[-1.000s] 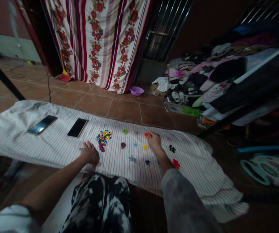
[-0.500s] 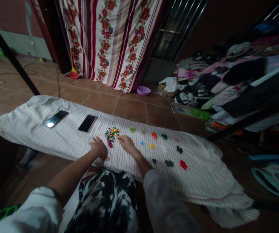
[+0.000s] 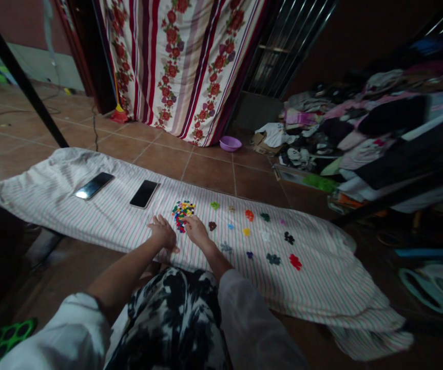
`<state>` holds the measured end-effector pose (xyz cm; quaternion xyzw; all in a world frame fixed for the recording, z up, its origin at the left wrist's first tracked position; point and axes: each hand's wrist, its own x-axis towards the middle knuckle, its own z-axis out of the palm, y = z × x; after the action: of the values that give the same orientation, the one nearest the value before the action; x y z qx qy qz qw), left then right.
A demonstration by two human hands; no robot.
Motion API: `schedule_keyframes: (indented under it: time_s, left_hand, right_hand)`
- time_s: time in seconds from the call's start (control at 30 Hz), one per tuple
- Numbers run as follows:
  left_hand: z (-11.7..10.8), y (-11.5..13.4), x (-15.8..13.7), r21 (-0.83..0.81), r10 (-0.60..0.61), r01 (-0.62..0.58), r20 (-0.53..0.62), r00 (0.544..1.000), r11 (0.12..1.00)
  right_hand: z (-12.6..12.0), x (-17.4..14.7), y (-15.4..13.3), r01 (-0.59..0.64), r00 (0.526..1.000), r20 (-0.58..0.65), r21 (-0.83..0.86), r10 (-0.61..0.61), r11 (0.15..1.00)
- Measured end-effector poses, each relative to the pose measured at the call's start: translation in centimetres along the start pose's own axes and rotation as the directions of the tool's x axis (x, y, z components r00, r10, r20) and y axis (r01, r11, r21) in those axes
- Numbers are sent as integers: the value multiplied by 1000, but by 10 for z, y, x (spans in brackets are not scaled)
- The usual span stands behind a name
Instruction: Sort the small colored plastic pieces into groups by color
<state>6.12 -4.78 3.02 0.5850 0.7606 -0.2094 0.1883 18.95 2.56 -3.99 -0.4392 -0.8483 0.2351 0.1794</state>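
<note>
A pile of small mixed-colour pieces (image 3: 183, 209) lies on a striped cloth (image 3: 121, 226). At the pile's lower right edge, the fingertips of my right hand (image 3: 197, 231) are pinched together; whatever they hold is too small to make out. Left of the pile, my left hand (image 3: 162, 233) rests on the cloth with fingers spread and nothing in it. To the right are small single-colour heaps, among them a dark brown heap (image 3: 212, 226), an orange heap (image 3: 249, 215), a yellow heap (image 3: 246, 232), a black heap (image 3: 289, 238) and a red heap (image 3: 295, 262).
A phone (image 3: 144, 194) and another phone (image 3: 95, 185) lie on the cloth at the left. Beyond its far edge, a purple basin (image 3: 230, 144) stands on the tiled floor before a flowered curtain (image 3: 190, 67). Heaped clothes (image 3: 321, 115) fill the right side.
My right hand has moved left, its fingertips now over the pile's edge. This uncovers the brown heap and a grey heap. The view has shifted slightly; my left hand stays beside the pile.
</note>
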Motion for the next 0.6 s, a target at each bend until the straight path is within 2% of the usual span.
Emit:
schedule_keyframes:
  time_s: [0.23, 0.6]
  left_hand:
    - [0, -2, -1, -26, 11, -11, -6, 1000, 1000]
    - [1, -3, -2, -70, 35, -37, -38, 999, 997]
  right_hand:
    - [-2, 6, -7, -70, 997, 27, -32, 71, 997]
    - [4, 19, -5, -149, 989, -16, -36, 148, 988]
